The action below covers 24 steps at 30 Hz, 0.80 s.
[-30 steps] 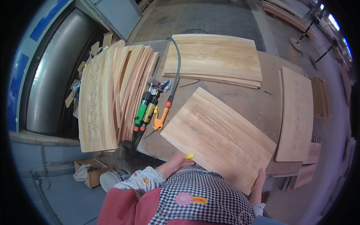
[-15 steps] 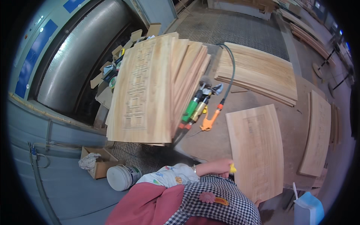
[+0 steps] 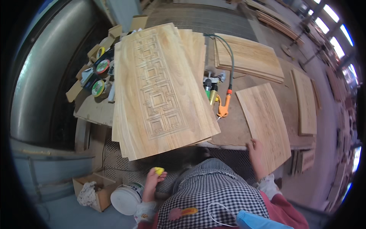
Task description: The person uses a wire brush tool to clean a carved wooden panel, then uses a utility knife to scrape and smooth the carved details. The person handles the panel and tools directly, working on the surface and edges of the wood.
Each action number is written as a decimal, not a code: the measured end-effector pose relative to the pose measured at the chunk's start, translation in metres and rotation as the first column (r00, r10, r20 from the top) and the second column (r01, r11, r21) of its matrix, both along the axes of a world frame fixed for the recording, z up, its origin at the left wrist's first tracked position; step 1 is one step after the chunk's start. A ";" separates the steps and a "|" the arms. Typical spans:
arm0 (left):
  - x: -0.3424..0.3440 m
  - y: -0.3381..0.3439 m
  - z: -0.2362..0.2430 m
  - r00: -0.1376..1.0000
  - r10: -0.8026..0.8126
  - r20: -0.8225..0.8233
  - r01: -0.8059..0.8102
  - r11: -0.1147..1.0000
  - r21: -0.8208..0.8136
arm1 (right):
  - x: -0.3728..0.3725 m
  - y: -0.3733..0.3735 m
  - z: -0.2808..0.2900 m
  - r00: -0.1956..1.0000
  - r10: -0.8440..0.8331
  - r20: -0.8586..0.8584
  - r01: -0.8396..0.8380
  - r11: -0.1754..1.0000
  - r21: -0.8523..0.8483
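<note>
My left hand (image 3: 153, 179) is closed on a small yellow object (image 3: 159, 171) below the big stack of panels, in front of my checked apron (image 3: 211, 183). My right hand (image 3: 255, 156) grips the left edge of a wooden panel (image 3: 267, 122) lying slanted at the bench's right front. Left of it, a fanned stack of pale panels (image 3: 133, 84) bears a carved square-fret pattern on top. Between them lie an orange air gun (image 3: 225, 107) with a green hose (image 3: 231, 61), and green and brass cylindrical tools (image 3: 209, 91), partly hidden by the stack.
More panels lie at the back (image 3: 248, 53) and right (image 3: 303, 99) of the bench (image 3: 240, 129). Tape rolls and open boxes (image 3: 97, 76) sit at the left, beside a metal drum (image 3: 38, 87). A wooden box (image 3: 95, 194) and white bucket (image 3: 124, 200) stand on the floor.
My left hand has left the held panel's edge and dropped leftward with the yellow object. That panel has turned more lengthwise, and my view has shifted, bringing the carved stack toward the centre.
</note>
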State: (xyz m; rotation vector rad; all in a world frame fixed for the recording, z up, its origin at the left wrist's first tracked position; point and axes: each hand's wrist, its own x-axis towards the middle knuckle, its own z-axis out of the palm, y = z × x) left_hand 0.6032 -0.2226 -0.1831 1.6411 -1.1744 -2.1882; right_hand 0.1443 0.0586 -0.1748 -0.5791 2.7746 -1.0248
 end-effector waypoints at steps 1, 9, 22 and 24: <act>0.015 -0.004 0.006 0.996 0.091 0.019 -0.091 0.995 -0.040 | -0.002 -0.021 -0.001 0.996 0.074 -0.058 -0.073 0.997 0.008; 0.051 0.004 0.017 0.891 0.452 0.032 -0.447 0.888 -0.108 | -0.052 -0.160 -0.014 0.983 0.170 -0.063 -0.169 0.985 0.025; -0.033 -0.003 0.093 0.929 0.288 0.234 -0.276 0.957 -0.085 | -0.157 -0.350 -0.032 0.956 -0.012 0.292 0.074 0.977 -0.200; -0.030 -0.005 0.080 0.934 0.233 0.270 -0.218 0.972 -0.085 | -0.147 -0.359 -0.014 0.966 -0.021 0.258 0.056 0.990 -0.129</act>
